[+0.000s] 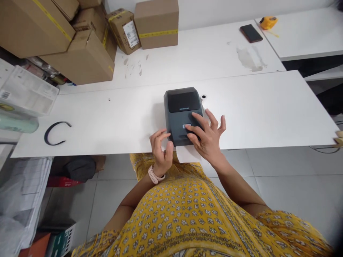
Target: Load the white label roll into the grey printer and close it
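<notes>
A dark grey label printer [182, 110] sits at the front edge of the white table [257, 107]. A white paper label [187, 154] sticks out of its front slot, over the table edge. My right hand [207, 137] lies on top of the printer, fingers spread, with fingertips by the small button. My left hand [161, 151], a pink watch on its wrist, curls its fingers against the printer's front left corner, close to the label.
Cardboard boxes [80, 53] are stacked at the back left. A black phone [251, 33] and a yellow tape measure [268, 22] lie at the back right. A black curved band [55, 132] lies on the left of the table. Bags and boxes fill the floor at the left.
</notes>
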`<action>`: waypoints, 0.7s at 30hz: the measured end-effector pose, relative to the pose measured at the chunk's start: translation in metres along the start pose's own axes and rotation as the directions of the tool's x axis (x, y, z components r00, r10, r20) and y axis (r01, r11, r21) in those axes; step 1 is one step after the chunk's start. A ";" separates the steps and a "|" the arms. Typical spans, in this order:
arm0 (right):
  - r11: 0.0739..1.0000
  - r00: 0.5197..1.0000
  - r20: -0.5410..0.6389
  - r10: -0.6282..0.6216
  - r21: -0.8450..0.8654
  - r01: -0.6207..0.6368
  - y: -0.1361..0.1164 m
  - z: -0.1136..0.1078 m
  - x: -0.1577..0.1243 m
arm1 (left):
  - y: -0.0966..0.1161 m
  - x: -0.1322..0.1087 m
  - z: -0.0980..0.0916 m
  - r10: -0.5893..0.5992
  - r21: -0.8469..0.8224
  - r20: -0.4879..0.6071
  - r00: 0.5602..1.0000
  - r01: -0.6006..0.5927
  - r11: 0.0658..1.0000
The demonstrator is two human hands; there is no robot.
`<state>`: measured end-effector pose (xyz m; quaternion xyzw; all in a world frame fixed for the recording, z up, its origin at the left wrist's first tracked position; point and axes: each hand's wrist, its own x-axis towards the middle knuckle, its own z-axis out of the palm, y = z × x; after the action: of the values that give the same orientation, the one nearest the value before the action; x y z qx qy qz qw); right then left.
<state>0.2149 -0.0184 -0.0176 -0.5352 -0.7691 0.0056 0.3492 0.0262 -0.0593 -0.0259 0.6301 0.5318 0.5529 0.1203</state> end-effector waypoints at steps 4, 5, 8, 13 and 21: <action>0.984 0.998 0.053 0.034 0.171 -0.042 0.003 -0.005 0.000 | 0.003 0.001 0.010 -0.053 -0.097 0.090 0.994 0.062 0.993; 0.965 0.996 0.066 0.053 0.254 -0.069 0.005 -0.005 -0.003 | 0.003 0.000 0.011 -0.077 -0.127 0.112 0.991 0.092 0.988; 0.855 0.983 0.067 0.170 0.487 -0.181 0.012 -0.001 -0.016 | 0.002 -0.004 0.011 -0.150 -0.193 0.163 0.975 0.180 0.965; 0.733 0.939 0.080 0.334 0.605 -0.312 0.017 0.007 -0.032 | 0.001 -0.007 0.011 -0.208 -0.243 0.201 0.957 0.254 0.936; 0.777 0.945 0.081 0.315 0.549 -0.307 0.010 0.013 -0.036 | 0.000 -0.013 0.017 -0.264 -0.239 0.184 0.947 0.303 0.922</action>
<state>0.2231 -0.0392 -0.0505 -0.5303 -0.6324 0.2819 0.4893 0.0429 -0.0624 -0.0391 0.5638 0.5285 0.5473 0.3214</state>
